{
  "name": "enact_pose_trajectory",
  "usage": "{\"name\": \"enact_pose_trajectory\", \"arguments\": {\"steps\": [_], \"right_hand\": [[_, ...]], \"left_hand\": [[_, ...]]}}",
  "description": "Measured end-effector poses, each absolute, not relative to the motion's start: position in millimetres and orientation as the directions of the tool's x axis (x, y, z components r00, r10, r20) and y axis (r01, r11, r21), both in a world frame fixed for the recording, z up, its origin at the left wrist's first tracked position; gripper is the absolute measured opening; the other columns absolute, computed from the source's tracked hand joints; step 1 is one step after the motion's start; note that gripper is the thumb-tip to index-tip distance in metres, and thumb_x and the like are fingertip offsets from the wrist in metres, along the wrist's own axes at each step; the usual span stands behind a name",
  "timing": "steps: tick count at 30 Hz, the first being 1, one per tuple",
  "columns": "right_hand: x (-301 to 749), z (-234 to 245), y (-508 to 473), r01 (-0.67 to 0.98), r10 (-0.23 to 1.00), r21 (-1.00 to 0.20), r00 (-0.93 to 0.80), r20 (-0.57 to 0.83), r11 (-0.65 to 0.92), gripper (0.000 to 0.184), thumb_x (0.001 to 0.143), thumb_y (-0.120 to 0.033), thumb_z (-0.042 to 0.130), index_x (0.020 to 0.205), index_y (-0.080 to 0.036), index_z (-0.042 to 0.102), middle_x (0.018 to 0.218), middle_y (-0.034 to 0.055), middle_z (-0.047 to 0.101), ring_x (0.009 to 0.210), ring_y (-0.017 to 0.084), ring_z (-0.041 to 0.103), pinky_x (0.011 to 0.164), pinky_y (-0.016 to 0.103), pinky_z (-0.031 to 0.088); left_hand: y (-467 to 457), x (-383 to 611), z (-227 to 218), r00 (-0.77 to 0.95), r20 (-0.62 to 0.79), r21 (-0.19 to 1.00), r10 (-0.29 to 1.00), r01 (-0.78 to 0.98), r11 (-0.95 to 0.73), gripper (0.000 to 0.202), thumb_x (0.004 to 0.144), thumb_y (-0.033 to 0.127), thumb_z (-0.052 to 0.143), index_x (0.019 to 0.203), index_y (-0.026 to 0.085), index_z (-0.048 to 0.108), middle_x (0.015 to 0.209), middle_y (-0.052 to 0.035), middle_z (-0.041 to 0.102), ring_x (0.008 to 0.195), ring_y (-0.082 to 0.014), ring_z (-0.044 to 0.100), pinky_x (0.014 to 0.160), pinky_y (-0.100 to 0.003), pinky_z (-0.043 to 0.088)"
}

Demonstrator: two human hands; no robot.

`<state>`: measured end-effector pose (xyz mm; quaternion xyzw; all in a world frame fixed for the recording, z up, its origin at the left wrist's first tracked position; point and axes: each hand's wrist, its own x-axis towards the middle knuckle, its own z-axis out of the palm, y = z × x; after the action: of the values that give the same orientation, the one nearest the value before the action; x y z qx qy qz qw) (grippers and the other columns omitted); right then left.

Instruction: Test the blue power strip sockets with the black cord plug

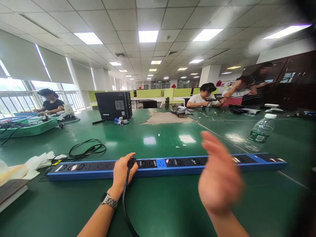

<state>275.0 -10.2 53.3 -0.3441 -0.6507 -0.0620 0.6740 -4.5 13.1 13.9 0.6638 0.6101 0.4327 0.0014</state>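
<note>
A long blue power strip (160,171) with black and blue sockets lies across the green table in front of me. My left hand (123,169), with a watch on its wrist, grips a black power plug (131,162) over the strip's left-middle part. Whether the plug sits in a socket is hidden by my fingers. Its thick black cord (125,200) runs down towards the front edge of the picture. Blurred by motion, my right hand (218,176) is raised in front of the strip's right part, fingers stretched upward and nothing seen in it.
Beyond the strip are a coiled thin black cable (87,148), a black computer case (113,105) and a blue-and-white bundle (120,121). A plastic water bottle (260,133) stands right. Crumpled tissue (40,164) and a green basket (32,128) lie left. Several people sit or stand around the table.
</note>
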Motion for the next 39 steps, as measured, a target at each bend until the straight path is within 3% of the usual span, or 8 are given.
{"name": "enact_pose_trajectory", "arguments": {"steps": [4, 7, 13, 23, 29, 39], "right_hand": [[287, 18, 43, 0.76, 0.597, -0.455, 0.111, 0.794, 0.465, 0.044, 0.091, -0.05, 0.04, 0.11, -0.02, 0.066, 0.12, 0.0129, 0.065, 0.117, 0.03, 0.055, 0.099, 0.053, 0.041], [301, -8, 67, 0.825, 0.646, -0.471, 0.179, 0.742, 0.313, 0.043, 0.091, -0.048, 0.041, 0.103, -0.018, 0.068, 0.117, 0.0128, 0.067, 0.115, 0.028, 0.056, 0.099, 0.048, 0.039], [299, -10, 67, 0.838, 0.703, -0.479, 0.176, 0.689, 0.261, 0.038, 0.09, -0.046, 0.044, 0.09, -0.019, 0.071, 0.107, 0.0087, 0.072, 0.109, 0.026, 0.06, 0.1, 0.043, 0.034], [298, -3, 62, 0.809, 0.754, -0.536, 0.192, 0.628, 0.24, 0.036, 0.091, -0.045, 0.044, 0.087, -0.021, 0.071, 0.106, 0.0072, 0.072, 0.106, 0.024, 0.061, 0.097, 0.04, 0.034], [293, 1, 58, 0.792, 0.769, -0.573, 0.23, 0.597, 0.208, 0.034, 0.089, -0.042, 0.045, 0.083, -0.021, 0.071, 0.104, 0.0072, 0.073, 0.105, 0.024, 0.061, 0.097, 0.041, 0.034], [276, 4, 43, 0.67, 0.799, -0.687, 0.233, 0.554, 0.281, 0.032, 0.087, -0.04, 0.047, 0.084, -0.021, 0.071, 0.098, 0.0074, 0.073, 0.099, 0.024, 0.061, 0.091, 0.037, 0.041]], "left_hand": [[12, -1, 16, -0.203, 0.603, 0.639, 0.772, 0.702, -0.315, 0.026, 0.078, 0.032, 0.06, 0.1, 0.022, 0.067, 0.092, -0.0025, 0.072, 0.084, -0.0192, 0.066, 0.08, -0.031, 0.051], [11, 11, 17, -0.231, 0.627, 0.677, 0.744, 0.634, -0.373, 0.029, 0.081, 0.036, 0.061, 0.105, 0.021, 0.065, 0.096, -0.003, 0.072, 0.085, -0.0183, 0.067, 0.08, -0.03, 0.052], [16, 57, 12, 0.013, 0.69, 0.513, 0.723, 0.696, -0.502, 0.03, 0.088, 0.034, 0.056, 0.114, 0.023, 0.065, 0.101, -0.0055, 0.072, 0.09, -0.0189, 0.066, 0.084, -0.032, 0.051], [30, 97, 5, 0.093, 0.587, 0.393, 0.804, 0.836, -0.383, 0.032, 0.09, 0.032, 0.057, 0.12, 0.024, 0.064, 0.1, -0.0065, 0.073, 0.093, -0.0224, 0.064, 0.085, -0.04, 0.047], [24, 103, 7, 0.205, 0.609, 0.282, 0.767, 0.847, -0.45, 0.032, 0.092, 0.027, 0.053, 0.123, 0.024, 0.061, 0.105, -0.0059, 0.072, 0.098, -0.0231, 0.06, 0.086, -0.04, 0.045], [26, 100, -3, 0.156, 0.631, 0.312, 0.76, 0.846, -0.432, 0.036, 0.09, 0.029, 0.056, 0.125, 0.021, 0.057, 0.102, -0.0077, 0.07, 0.097, -0.0235, 0.06, 0.086, -0.04, 0.045]]}}
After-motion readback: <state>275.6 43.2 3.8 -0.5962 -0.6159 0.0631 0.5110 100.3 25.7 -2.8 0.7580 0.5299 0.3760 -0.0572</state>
